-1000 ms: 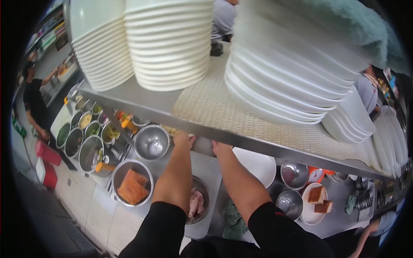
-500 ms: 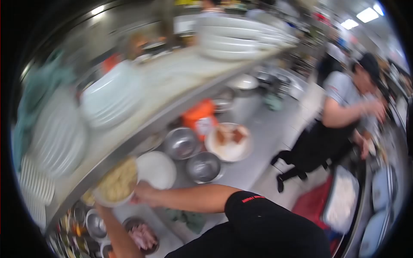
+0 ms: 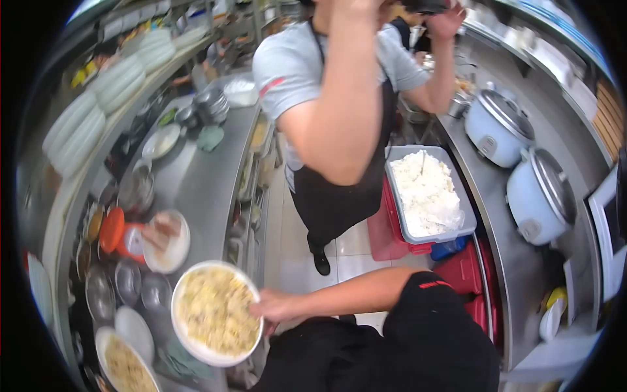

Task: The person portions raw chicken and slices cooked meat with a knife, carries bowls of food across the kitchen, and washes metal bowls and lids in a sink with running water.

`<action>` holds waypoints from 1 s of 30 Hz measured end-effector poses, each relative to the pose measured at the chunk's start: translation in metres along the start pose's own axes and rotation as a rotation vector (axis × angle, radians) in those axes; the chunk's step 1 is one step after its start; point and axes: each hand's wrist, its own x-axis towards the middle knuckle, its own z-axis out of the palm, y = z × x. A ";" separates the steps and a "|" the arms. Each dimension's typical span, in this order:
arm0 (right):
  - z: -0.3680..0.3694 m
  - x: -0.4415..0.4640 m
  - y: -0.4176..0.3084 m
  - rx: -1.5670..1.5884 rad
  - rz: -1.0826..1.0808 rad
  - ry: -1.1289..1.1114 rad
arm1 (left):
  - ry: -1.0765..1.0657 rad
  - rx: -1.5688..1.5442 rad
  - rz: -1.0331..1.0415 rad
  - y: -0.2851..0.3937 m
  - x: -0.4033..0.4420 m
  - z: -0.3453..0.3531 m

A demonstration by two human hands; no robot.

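Note:
A white bowl [image 3: 217,313] full of pale yellow food with darker bits is held at its right rim by my right hand [image 3: 277,307], fingers wrapped at the edge. It hangs level beside the steel counter. My left hand does not show. At the lower left, a second white dish [image 3: 124,366] holds similar yellow food. Near the held bowl are an empty white plate [image 3: 135,333], small metal bowls [image 3: 157,292] and a green cloth [image 3: 186,359].
A co-worker [image 3: 326,104] in a grey shirt and black apron stands ahead in the aisle, arms raised. A tub of white rice [image 3: 428,193] stands right of them, beside rice cookers [image 3: 499,127]. Left are a white bowl with brown blocks [image 3: 171,251] and an orange scale [image 3: 127,238].
The view has swung right toward the aisle. The bowl of yellow food has come out from the shelf in my right hand, and my left hand has left the view.

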 end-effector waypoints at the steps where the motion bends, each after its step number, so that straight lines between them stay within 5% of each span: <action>1: -0.015 -0.005 0.016 -0.005 0.048 0.070 | -0.138 -0.118 -0.065 -0.039 0.061 -0.043; 2: -0.024 -0.020 0.024 0.050 0.002 0.101 | -0.269 -0.225 -0.146 -0.076 0.120 -0.086; 6: -0.054 -0.070 0.027 0.074 -0.035 0.310 | -0.326 -0.219 -0.159 -0.036 -0.027 0.059; 15: -0.095 -0.061 0.002 0.315 -0.075 0.442 | -0.779 -0.189 -0.174 0.008 -0.046 0.197; 30: -0.102 0.093 0.074 0.573 -0.662 0.935 | -1.059 -0.040 -0.007 -0.048 0.094 0.188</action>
